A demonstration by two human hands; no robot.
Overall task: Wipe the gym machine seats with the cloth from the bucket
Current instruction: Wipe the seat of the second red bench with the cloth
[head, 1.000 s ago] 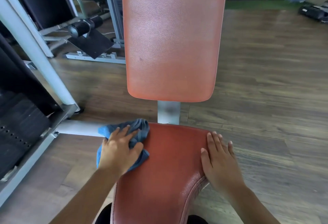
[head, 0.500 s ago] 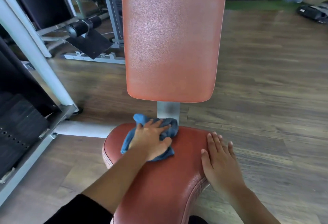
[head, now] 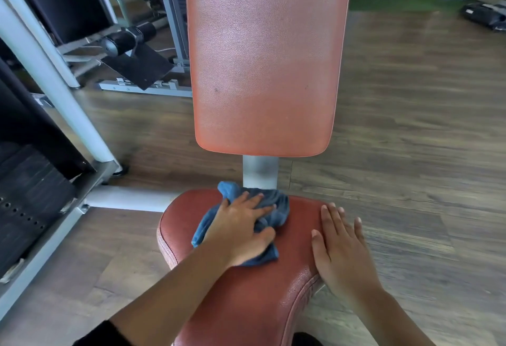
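Your left hand [head: 241, 230]: fingers spread flat, pressing the blue cloth [head: 276, 203] onto the seat [head: 246, 291], rear centre, below the backrest [head: 262, 58]; likely for wiping pressure. Your right hand [head: 339, 249]: flat, empty, on the seat's right edge, seemingly bracing.

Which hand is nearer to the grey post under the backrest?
Left. The left hand presses the cloth in front of the post; the right hand lies flat on the seat's right edge, farther away.

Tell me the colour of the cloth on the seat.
Blue; the cloth shows clearly in the head view.
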